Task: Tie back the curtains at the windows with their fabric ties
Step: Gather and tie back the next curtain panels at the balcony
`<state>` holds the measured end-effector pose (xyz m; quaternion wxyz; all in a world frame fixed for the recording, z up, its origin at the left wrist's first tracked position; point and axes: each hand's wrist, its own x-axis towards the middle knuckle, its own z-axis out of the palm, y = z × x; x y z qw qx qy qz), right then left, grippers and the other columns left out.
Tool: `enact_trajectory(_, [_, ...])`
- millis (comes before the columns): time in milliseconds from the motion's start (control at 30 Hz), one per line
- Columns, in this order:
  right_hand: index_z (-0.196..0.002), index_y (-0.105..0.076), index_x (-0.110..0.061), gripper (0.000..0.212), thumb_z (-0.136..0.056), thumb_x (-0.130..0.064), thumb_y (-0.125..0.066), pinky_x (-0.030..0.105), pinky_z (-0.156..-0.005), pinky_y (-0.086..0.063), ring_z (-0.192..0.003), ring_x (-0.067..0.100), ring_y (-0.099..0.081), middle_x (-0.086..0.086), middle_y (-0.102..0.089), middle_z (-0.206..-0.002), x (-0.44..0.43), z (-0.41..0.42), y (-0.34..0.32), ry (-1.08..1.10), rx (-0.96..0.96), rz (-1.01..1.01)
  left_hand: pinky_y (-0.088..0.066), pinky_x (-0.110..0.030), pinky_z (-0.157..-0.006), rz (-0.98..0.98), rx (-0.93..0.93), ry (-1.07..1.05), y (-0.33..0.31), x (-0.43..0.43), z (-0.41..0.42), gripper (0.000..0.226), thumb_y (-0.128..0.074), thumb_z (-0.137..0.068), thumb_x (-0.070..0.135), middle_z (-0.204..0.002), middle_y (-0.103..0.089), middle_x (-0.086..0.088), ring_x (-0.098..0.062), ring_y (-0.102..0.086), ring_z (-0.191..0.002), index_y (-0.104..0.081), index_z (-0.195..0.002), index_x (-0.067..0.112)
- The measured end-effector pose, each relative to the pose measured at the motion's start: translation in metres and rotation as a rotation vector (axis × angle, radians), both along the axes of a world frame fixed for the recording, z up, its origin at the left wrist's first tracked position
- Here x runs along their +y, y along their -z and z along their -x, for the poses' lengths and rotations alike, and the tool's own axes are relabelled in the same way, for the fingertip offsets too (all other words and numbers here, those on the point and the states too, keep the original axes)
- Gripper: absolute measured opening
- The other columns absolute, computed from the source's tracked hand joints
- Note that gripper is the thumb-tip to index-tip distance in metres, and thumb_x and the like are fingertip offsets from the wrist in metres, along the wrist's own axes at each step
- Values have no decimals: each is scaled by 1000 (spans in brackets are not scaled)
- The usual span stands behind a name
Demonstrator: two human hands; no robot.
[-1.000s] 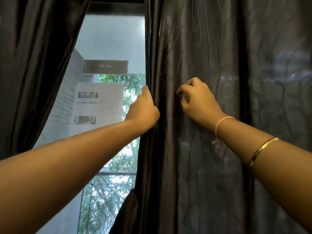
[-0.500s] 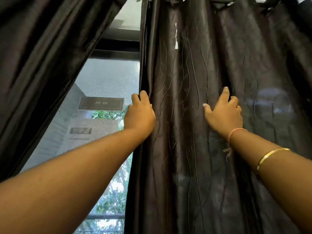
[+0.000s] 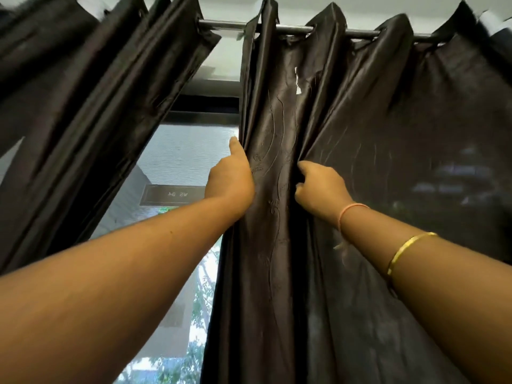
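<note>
Fabric, dark brown and glossy, fills most of the view. The right curtain point(image 3: 388, 162) hangs in deep folds across the middle and right, its inner edge falling straight down the centre. The left curtain point(image 3: 83, 106) slants away to the upper left, its top blurred. Between them shows the window point(image 3: 180, 162), with a pale building and green leaves beyond the glass. Both bare forearms reach up from the lower corners to the right curtain. A metal rod point(image 3: 293, 29) runs under the ceiling and carries that curtain through its top eyelets. The left grip point(image 3: 230, 181) sits at the curtain's inner edge, one digit pointing up along it and the rest tucked out of sight behind the cloth, so it seems to clasp the edge. The right grip point(image 3: 321, 189), just beside it across one fold, has its fingers curled, pinching a pleat. On the right forearm sits a gold bangle point(image 3: 407, 250), and at the wrist a pink band point(image 3: 352, 209). A small white patch point(image 3: 297, 81) marks the cloth high up.
</note>
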<state>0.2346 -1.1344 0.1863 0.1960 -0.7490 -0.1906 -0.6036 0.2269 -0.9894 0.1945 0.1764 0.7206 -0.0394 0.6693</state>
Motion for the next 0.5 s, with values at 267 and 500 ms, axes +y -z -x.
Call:
enact_trajectory(267, [-78, -44, -15, 10, -87, -11, -48, 33, -68, -33, -100, 36, -55, 17, -62, -107, 90, 28, -3, -259, -87, 164, -30, -34, -71, 146, 1, 83, -5, 38, 7, 35, -46, -91, 28, -105, -52, -15, -36, -52, -102, -43, -122, 12])
enact_trajectory(500, [-111, -51, -7, 27, -84, -13, -52, 32, -79, -42, -108, 36, -54, 16, -60, -117, 75, 19, -3, -243, -74, 216, -37, -41, -71, -155, 58, -190, 8, 46, 1, 24, -48, -90, 18, -105, -42, -15, -38, -50, -95, -53, -111, 8])
